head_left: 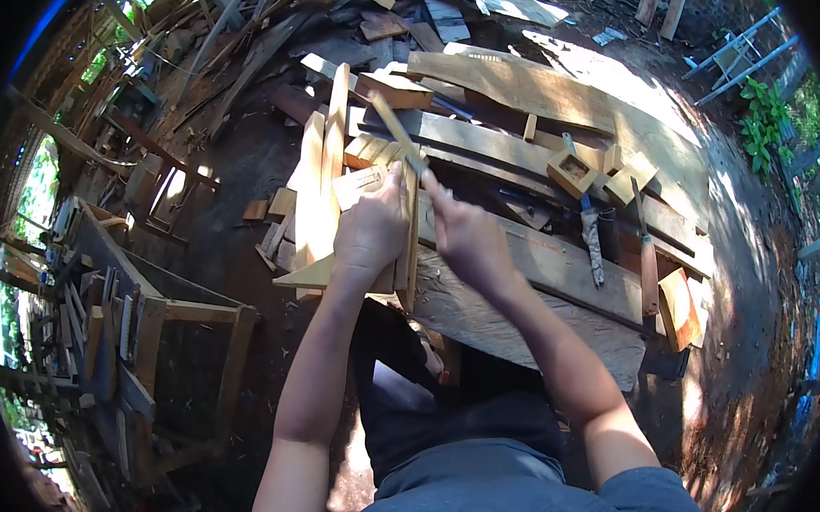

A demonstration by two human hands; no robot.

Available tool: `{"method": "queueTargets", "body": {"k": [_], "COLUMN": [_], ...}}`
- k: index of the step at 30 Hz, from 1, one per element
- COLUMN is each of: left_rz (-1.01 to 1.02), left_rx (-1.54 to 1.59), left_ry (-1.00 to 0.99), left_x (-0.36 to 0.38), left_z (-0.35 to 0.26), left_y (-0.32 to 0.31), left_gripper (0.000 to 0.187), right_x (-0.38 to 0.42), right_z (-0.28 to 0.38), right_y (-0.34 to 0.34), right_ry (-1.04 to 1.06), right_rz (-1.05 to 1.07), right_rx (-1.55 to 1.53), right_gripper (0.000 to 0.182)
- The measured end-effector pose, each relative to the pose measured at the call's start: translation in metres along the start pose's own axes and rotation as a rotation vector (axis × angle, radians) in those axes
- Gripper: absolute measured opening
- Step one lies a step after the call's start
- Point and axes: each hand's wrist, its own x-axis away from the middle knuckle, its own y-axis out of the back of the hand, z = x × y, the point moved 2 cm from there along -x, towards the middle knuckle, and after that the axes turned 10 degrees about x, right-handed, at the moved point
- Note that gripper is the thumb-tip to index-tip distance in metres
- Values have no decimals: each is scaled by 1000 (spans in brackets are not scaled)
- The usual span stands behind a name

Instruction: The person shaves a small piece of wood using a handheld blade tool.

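Note:
My left hand (372, 230) is closed around a pale wooden piece (358, 185) at the near left end of the bench, its thumb at the top edge. Close beside it, my right hand (472, 241) is slightly blurred, with its fingers closed at the near end of a narrow tan stick-like tool (395, 124). That tool slants up and left across the work, and its exact kind does not show clearly. An upright board edge (411, 247) stands between my two hands. Long light-coloured boards (333, 148) lie just left of my left hand.
Thick planks (560, 265) form the bench to the right. On it lie a square-holed wooden block (572, 174), a wooden-handled tool (648, 271) and a wrapped-handle blade (593, 244). A wooden frame (152, 334) stands left; scrap wood (253, 59) is piled behind.

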Motion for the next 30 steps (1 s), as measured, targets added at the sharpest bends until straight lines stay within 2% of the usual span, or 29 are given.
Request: {"method": "queueTargets", "body": {"k": [2,5,8,12,14,16,18,19,20,23,24,28,29,30], "left_rz": [-2,24,-29,10,-23,-21,32,1,-11,-45,33,35,48,36], "left_rx": [12,40,14,-41,-49,-81,-52,-51,-53,-77,-83,-143,-108,-101], "left_ry": [-7,0,-23,-24,-134,-91,-35,-85,-84,-148,-73,-61,-43,-45], "left_x": [-1,7,6,-1,3,6,4,6,5,2,10,9,10,7], "left_z": [-2,-2,-1,-4,-6,-13,-11,-9,-6,-1,-17,-13,-14,-17], "left_y": [-2,-4,-2,-3,-6,-6,-1,-1,0,-12,0,-2,0,3], "left_gripper": [52,51,50,48,48,47,49,49,49,50,50,50,50,50], "right_x": [9,-15,-24,14,-5,-17,-18,-10,1,3,-9,-23,-11,0], "right_z": [2,-2,-4,3,0,-2,1,5,6,-2,-6,-1,-1,1], "right_y": [-1,5,3,-2,10,11,10,10,11,5,6,10,4,5], "right_ry": [18,-31,-30,52,-15,-37,-49,-20,-10,5,-4,-53,-31,-3], "right_rz": [1,-55,-98,-75,-86,-79,-77,-112,-35,-87,-123,-89,-113,-33], "right_rx": [101,-52,-65,94,-3,-63,12,49,20,29,13,-7,66,70], "right_gripper": [50,49,49,48,48,48,48,49,49,48,48,48,48,49]}}
